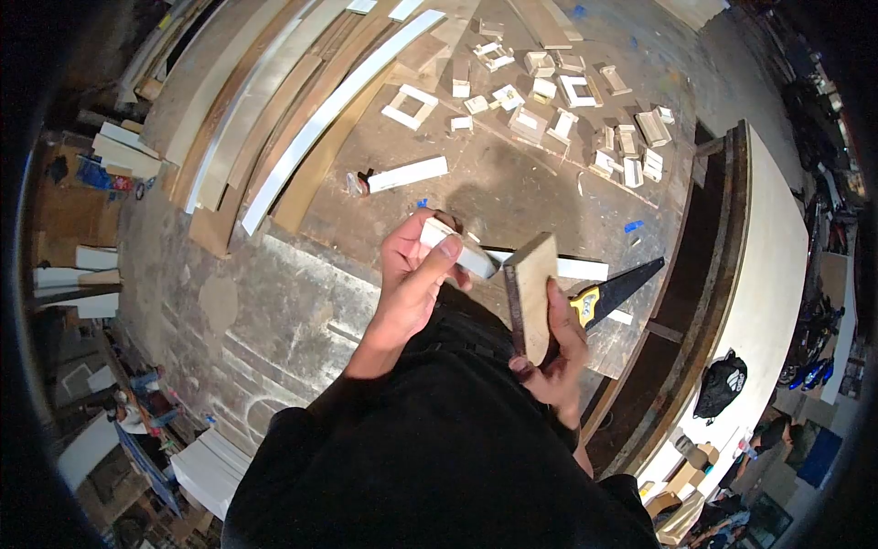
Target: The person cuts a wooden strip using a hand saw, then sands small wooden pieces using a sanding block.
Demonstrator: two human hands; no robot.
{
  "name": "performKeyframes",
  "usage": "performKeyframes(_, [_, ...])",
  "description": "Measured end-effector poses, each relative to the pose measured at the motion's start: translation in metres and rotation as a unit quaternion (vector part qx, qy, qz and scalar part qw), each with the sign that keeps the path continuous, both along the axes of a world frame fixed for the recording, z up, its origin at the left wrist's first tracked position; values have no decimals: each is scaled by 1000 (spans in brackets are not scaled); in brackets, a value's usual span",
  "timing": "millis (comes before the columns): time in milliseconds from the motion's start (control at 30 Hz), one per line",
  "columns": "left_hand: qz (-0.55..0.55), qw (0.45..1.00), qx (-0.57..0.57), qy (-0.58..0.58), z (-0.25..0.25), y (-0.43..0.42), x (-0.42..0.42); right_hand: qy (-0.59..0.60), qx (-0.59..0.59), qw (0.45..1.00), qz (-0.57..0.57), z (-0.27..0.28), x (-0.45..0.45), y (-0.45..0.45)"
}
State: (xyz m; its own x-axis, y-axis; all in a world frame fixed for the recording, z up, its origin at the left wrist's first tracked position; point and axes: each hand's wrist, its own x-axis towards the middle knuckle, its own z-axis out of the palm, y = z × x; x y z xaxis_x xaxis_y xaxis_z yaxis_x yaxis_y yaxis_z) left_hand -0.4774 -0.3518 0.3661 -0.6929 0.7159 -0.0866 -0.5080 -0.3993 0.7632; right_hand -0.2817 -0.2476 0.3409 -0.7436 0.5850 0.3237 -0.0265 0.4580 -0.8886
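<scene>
My left hand [410,285] is closed around a small white-faced wood block [473,259], its thumb on top. My right hand [558,359] grips a short flat wooden board [536,291] with a dark edge, held upright. The near ends of the two pieces look close together; I cannot tell whether they touch. Just right of my right hand lies a handsaw [624,291] with a yellow and black handle. Behind the board, a white wood strip [583,268] shows partly.
Long boards [302,119] are stacked at upper left. Several small wooden frames and blocks [529,124] lie scattered at the far side. A white-topped strip [409,174] rests in the middle. At right, a pale panel [764,247] carries a black bag [722,386]. People show at lower right.
</scene>
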Motion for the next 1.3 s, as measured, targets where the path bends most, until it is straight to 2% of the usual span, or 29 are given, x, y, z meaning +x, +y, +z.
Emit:
performKeyframes(67, [-27, 1000, -8, -10, 2, 1, 1, 24, -8, 999, 21, 4, -3, 0])
performKeyframes(133, [-59, 992, -64, 90, 1, -1, -3, 47, -13, 998, 28, 10, -6, 1])
performKeyframes(200, [-36, 992, -61, 104, 0, -1, -4, 37, -13, 998, 39, 16, -5, 5])
performKeyframes(267, [-48, 971, -99, 214, 3, -2, -4, 14, -22, 999, 45, 28, -8, 10])
performKeyframes(400, [-15, 963, -124, 239, 20, -8, -6, -64, -55, 994, 71, 30, 6, 16])
performKeyframes(467, [20, 971, -114, 208, 18, -12, -12, -45, -60, 994, 74, 14, 16, 23])
performKeyframes(533, [30, 968, -122, 219, 22, -15, -11, -78, -12, 994, 74, 6, 26, 24])
performKeyframes(600, [21, 952, -139, 271, 22, -16, -13, -70, -58, 993, 69, 2, 30, 21])
performKeyframes(667, [19, 960, -131, 248, 27, -13, -8, 42, -79, 995, 42, 5, 28, 14])
performKeyframes(700, [19, 967, -118, 227, 28, -9, -5, 77, -33, 994, 64, 3, 23, 15])
performKeyframes(867, [-17, 982, -75, 174, 18, 7, 18, 94, -60, 992, 56, 3, -3, 9])
performKeyframes(933, [54, 998, -31, 3, 19, 14, 15, 81, 17, 995, 47, 0, -8, 11])
performKeyframes(967, [60, 998, -27, -20, 12, 9, 5, 0, 3, 998, 57, -4, -2, 11])
performKeyframes(1000, [63, 998, -22, -16, 18, 10, 1, -85, -5, 994, 70, -8, 4, 11])
performKeyframes(1067, [108, 992, -37, 52, 36, 4, 1, -102, -55, 991, 64, -23, 11, 9])
performKeyframes(1200, [147, 985, -61, 72, 43, 3, 5, 78, -39, 996, 26, -36, 8, 10])
performKeyframes(1300, [161, 981, -88, 56, 46, 12, 16, 69, -45, 996, 16, -17, 1, 9])
